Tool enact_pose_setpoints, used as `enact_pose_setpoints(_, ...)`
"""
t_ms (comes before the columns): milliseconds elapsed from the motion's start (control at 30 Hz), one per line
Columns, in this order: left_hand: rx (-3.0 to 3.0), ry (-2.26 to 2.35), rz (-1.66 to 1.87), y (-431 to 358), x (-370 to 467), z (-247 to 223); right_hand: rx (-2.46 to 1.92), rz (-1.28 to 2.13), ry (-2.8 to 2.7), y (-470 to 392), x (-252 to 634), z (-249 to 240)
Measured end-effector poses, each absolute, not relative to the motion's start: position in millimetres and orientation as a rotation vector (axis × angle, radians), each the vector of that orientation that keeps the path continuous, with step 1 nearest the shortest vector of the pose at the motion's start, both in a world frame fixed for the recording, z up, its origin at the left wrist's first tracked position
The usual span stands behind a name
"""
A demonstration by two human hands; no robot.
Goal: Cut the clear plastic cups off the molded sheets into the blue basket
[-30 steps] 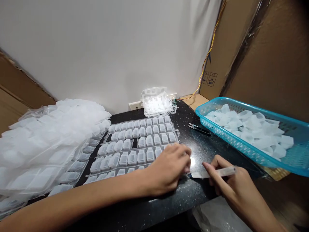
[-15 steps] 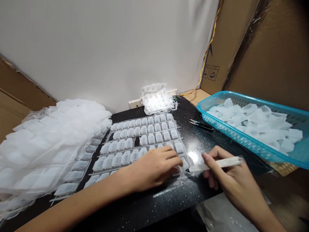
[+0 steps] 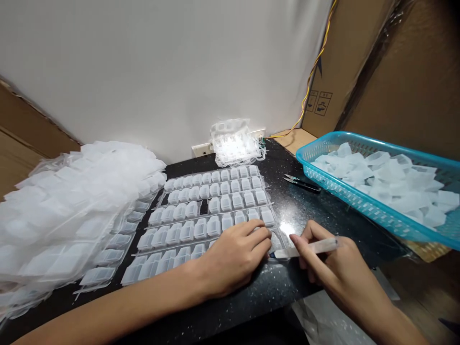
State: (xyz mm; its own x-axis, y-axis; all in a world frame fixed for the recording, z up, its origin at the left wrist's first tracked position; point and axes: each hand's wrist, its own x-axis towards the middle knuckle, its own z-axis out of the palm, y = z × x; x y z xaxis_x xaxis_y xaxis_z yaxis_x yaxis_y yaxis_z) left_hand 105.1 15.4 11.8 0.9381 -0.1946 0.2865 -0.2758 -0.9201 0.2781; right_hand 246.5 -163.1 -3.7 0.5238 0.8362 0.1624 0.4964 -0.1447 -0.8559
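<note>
A sheet of translucent white plastic pieces (image 3: 187,230) lies in rows on the black speckled tabletop. Over its near right part rests my left hand (image 3: 239,256), fingers curled down at the sheet's edge; what they grip is hidden beneath them. My right hand (image 3: 330,268) is closed around a slim white pen-shaped tool (image 3: 319,246), held almost level. The tool's dark tip points left and reaches the sheet's corner, close beside my left fingertips.
To the left rises a large pile of similar plastic sheets (image 3: 82,201). A blue basket (image 3: 345,191) of loose translucent pieces stands at right, with small black thread snips (image 3: 302,183) beside it. Brightly lit plastic frames (image 3: 235,143) are stacked by the wall. Cardboard (image 3: 406,72) stands at right.
The white tool and my right hand have moved slightly left, bringing the tip against my left fingertips. My left fingers have curled further down. The view has shifted slightly.
</note>
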Motion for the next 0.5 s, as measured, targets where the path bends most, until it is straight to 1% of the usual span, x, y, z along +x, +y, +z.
enact_pose_setpoints(100,2.302,0.033,0.623,27.8,106.7,21.7,-1.874,0.315,-1.242,-167.3,249.1,-2.1)
enact_pose_setpoints(200,1.813,0.410,0.822,51.7,113.3,47.6,-1.868,0.341,-1.252,-168.4,248.4,-1.0)
enact_pose_setpoints(267,1.718,0.416,1.030,65.0,120.4,62.5,-1.809,0.450,-1.206,-167.0,246.8,1.5)
enact_pose_setpoints(333,1.898,0.270,1.101,70.4,128.0,68.0,-1.711,0.575,-1.114,-164.2,247.0,5.1)
enact_pose_setpoints(367,2.086,0.151,1.027,69.9,131.6,66.5,-1.665,0.606,-1.049,-162.3,248.6,6.9)
enact_pose_setpoints(500,2.828,-0.356,0.347,56.6,143.7,43.9,-1.607,0.462,-0.807,-152.1,263.2,10.4)
